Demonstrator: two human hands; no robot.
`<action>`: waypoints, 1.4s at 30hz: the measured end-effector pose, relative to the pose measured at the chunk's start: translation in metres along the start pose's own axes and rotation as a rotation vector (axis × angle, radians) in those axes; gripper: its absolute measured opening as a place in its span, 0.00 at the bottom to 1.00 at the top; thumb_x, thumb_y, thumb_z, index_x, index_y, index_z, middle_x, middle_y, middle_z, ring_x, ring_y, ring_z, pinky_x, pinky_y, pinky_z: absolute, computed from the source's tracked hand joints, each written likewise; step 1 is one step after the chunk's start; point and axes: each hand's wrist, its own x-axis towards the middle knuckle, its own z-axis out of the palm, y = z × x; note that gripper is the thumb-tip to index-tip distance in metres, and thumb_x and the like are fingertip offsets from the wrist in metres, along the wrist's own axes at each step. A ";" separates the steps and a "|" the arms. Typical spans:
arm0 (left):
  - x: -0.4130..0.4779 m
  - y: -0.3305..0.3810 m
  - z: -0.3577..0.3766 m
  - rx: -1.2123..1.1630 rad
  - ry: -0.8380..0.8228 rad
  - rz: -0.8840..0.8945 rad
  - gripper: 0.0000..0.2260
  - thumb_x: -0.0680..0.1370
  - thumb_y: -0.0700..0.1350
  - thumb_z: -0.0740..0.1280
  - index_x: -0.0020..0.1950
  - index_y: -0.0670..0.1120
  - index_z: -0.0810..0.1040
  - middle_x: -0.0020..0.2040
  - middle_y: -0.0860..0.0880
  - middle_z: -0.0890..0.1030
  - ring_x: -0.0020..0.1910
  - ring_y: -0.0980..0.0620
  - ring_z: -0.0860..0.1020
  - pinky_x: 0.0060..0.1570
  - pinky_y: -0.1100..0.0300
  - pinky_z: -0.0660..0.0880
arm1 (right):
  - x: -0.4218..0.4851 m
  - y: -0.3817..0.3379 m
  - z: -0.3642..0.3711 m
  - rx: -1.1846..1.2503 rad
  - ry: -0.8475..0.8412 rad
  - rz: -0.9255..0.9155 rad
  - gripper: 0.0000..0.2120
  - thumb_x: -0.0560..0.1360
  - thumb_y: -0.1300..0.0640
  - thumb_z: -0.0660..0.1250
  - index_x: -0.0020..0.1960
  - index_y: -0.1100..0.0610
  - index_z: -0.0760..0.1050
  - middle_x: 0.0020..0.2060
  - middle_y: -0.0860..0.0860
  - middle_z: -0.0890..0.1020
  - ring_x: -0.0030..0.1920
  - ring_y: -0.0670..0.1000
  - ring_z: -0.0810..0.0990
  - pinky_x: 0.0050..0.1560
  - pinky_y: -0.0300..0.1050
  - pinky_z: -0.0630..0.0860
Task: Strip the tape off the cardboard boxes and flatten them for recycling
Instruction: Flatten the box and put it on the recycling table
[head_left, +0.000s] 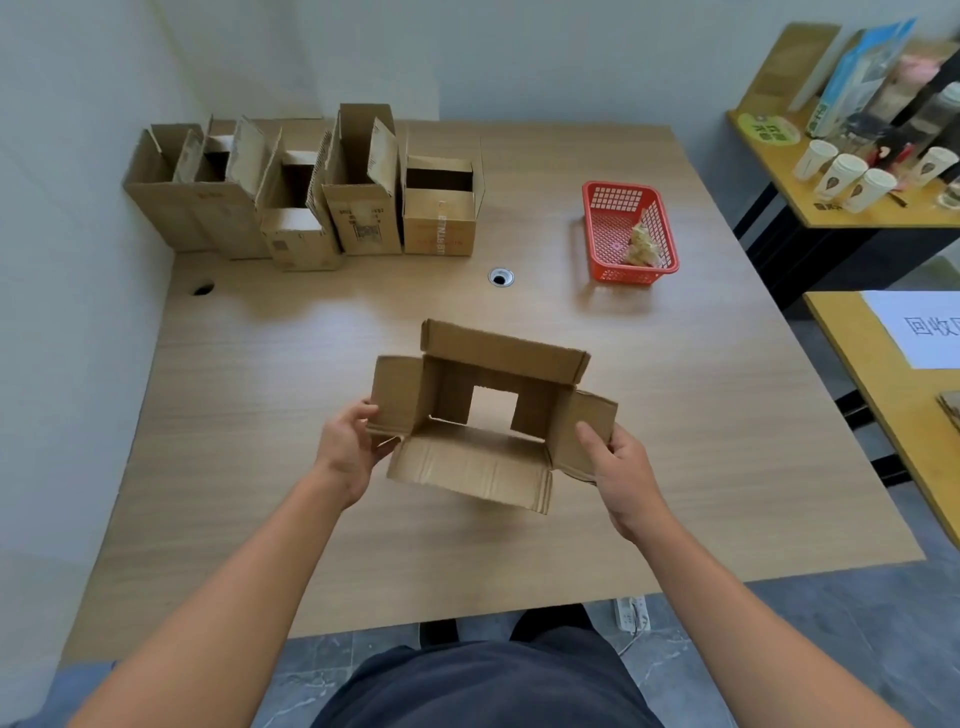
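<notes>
A small brown cardboard box (483, 415) is held above the middle of the wooden table (270, 395), open at top and bottom, so the table shows through it. All its upper flaps are spread outward. My left hand (349, 448) grips the left flap with its thumb on top. At the opposite flap, my right hand (621, 470) holds on with the thumb pressed on the inner face. Several more open cardboard boxes (311, 197) stand in a row at the table's far left.
A red plastic basket (608, 208) with crumpled tape scraps stands at the far right of the table. A cable hole (501, 277) sits behind the held box. Side tables on the right carry paper cups (844, 174) and a printed sheet (924, 327).
</notes>
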 end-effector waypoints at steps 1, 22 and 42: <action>-0.001 0.006 -0.008 -0.037 -0.024 -0.035 0.17 0.79 0.45 0.54 0.61 0.43 0.77 0.54 0.39 0.82 0.49 0.41 0.80 0.58 0.47 0.73 | 0.001 0.001 -0.004 0.009 -0.023 -0.013 0.07 0.83 0.53 0.66 0.58 0.48 0.82 0.52 0.47 0.87 0.52 0.50 0.85 0.56 0.52 0.81; 0.017 -0.021 0.001 0.589 -0.068 -0.108 0.23 0.67 0.46 0.71 0.61 0.49 0.74 0.61 0.45 0.81 0.58 0.44 0.82 0.60 0.44 0.78 | 0.004 0.030 -0.027 -0.484 -0.651 0.454 0.26 0.65 0.61 0.63 0.62 0.54 0.78 0.60 0.52 0.83 0.62 0.51 0.79 0.64 0.52 0.72; 0.053 0.009 -0.030 0.979 -0.760 -0.034 0.17 0.78 0.34 0.70 0.57 0.50 0.67 0.75 0.58 0.72 0.75 0.58 0.68 0.69 0.60 0.71 | 0.140 0.002 0.026 -0.954 -1.299 -0.069 0.35 0.76 0.49 0.75 0.76 0.31 0.62 0.78 0.32 0.60 0.73 0.42 0.58 0.74 0.39 0.58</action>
